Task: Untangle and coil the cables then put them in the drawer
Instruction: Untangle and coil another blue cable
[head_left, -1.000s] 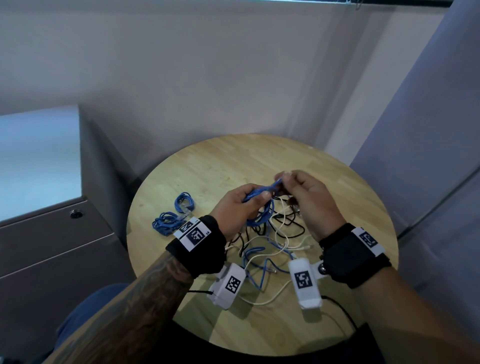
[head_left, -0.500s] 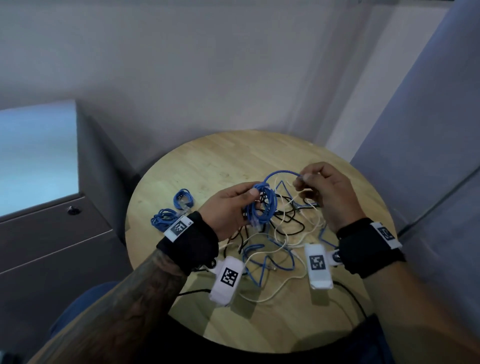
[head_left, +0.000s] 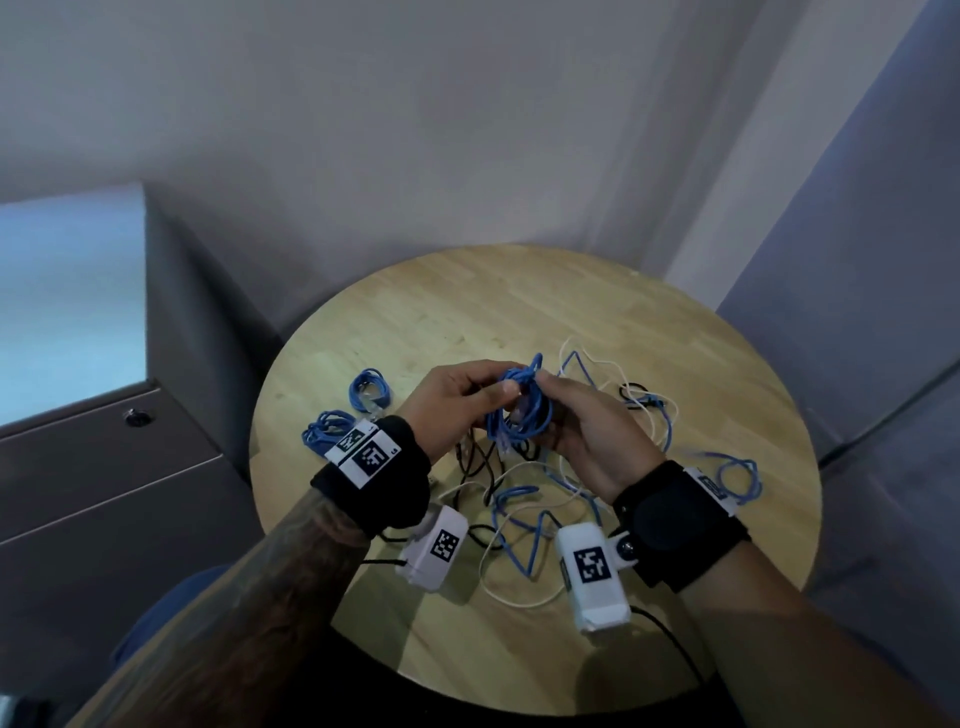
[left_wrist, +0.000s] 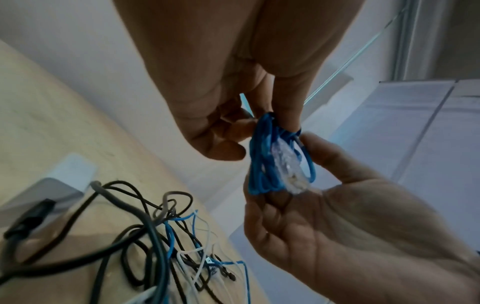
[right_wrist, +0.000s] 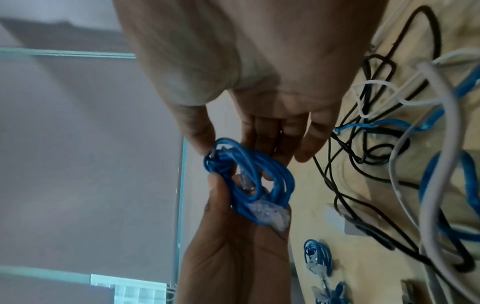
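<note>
Landmark: round pale wooden table (head_left: 426, 312).

Left of the table: grey metal drawer cabinet (head_left: 104, 493), round keyhole lock (head_left: 137, 417) on its upper drawer front. Drawers look closed.

Table's left part: two small coiled blue cables, already wound. One (head_left: 370, 387) lies farther from the person; the other (head_left: 324, 432) lies nearer, just beside the left wristband. Both rest flat on the wood, close together; contact cannot be judged.

Above the table's centre: left hand (head_left: 449, 405) and right hand (head_left: 587, 431) meet around a blue network cable coil (head_left: 519, 415), held clear of the tabletop. Left hand pinches the top of the coil, thumb against curled fingers, seen plainly in the left wrist view (left_wrist: 270, 127). Right hand cups the coil from the side, thumb (right_wrist: 200, 133) pressing the top of the loops, fingers fairly straight behind them. Clear plastic plug (left_wrist: 293, 174) hangs at the coil's lower end, against the right palm.

Under the hands, table's centre to right: loose tangle of black, white and blue cables (head_left: 519, 499) spread over the wood, loops crossing one another. One blue loop (head_left: 737, 478) trails off toward the table's right edge, past the right wristband.
</note>
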